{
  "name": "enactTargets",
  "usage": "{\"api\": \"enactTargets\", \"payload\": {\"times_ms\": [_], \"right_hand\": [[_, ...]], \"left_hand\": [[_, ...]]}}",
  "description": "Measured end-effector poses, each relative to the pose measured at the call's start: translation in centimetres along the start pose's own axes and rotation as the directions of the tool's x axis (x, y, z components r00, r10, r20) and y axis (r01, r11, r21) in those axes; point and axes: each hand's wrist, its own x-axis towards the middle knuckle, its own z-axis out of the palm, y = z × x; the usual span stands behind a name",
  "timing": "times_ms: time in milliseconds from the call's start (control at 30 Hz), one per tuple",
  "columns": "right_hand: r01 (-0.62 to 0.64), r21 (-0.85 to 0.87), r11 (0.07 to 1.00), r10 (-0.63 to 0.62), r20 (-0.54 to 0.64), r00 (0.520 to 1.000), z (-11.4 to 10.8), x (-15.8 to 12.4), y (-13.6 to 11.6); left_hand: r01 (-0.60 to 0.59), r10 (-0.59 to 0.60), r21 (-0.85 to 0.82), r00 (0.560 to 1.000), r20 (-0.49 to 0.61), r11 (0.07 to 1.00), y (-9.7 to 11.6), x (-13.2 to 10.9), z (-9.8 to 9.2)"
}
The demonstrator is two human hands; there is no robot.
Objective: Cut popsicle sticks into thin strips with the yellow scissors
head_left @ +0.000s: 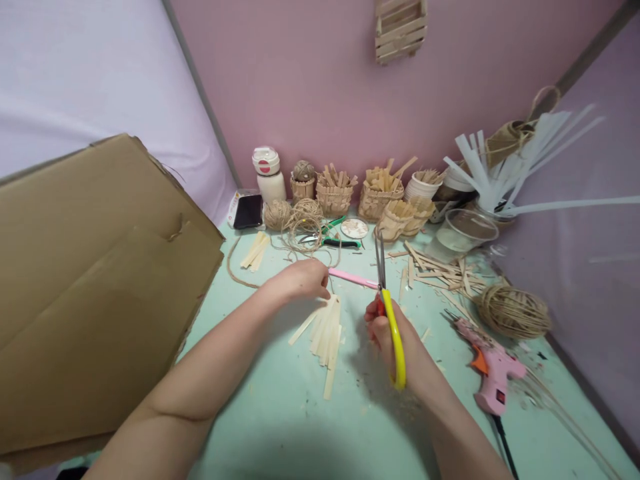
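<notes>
My left hand reaches over the table with its fingers bent down and closed at the upper end of a fan of pale, flat wooden strips. One strip sticks out to the left, its top end under my fingertips. In my right hand is a pair of scissors with yellow and red handles. Their long blades point away from me and look nearly closed. Between the two hands, a little farther off, lies a pink pen-like tool.
A large cardboard sheet fills the left. Baskets of sticks, green-handled pliers and tangled twine line the back. On the right are a plastic cup, a twine ball and a corded pink glue gun.
</notes>
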Motion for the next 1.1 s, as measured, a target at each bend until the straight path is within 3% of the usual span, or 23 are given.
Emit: {"api": "enactTargets", "payload": {"times_ms": [133, 400, 667, 800, 900, 1100], "right_hand": [[0.011, 0.046, 0.999, -0.01, -0.012, 1.0, 0.0, 0.1, 0.2], [0.004, 0.026, 1.0, -0.003, -0.026, 1.0, 0.0, -0.1, -0.1], [-0.015, 0.0, 1.0, 0.015, -0.026, 1.0, 0.0, 0.1, -0.2], [-0.101, -0.023, 0.995, 0.099, -0.06, 0.993, 0.1, 0.2, -0.8], [-0.133, -0.009, 0.991, 0.131, -0.107, 0.986, 0.1, 0.5, -1.0], [-0.119, 0.139, 0.983, 0.143, -0.181, 0.973, -0.1, 0.8, -1.7]], "left_hand": [[-0.009, 0.008, 0.056, 1.0, 0.02, 0.998, 0.0, 0.8, 1.3], [-0.115, 0.117, -0.027, 0.986, 0.118, 0.993, -1.2, 2.0, 1.5], [-0.146, 0.178, -0.222, 0.975, 0.131, 0.964, -2.0, 2.0, 1.1], [-0.11, 0.248, -0.514, 0.946, 0.208, 0.851, -2.4, 1.9, 0.5], [-0.1, 0.318, -0.68, 0.926, 0.203, 0.727, -2.1, 1.6, 0.0], [-0.19, 0.342, -0.714, 0.937, 0.073, 0.674, 0.6, 0.0, -0.3]]}}
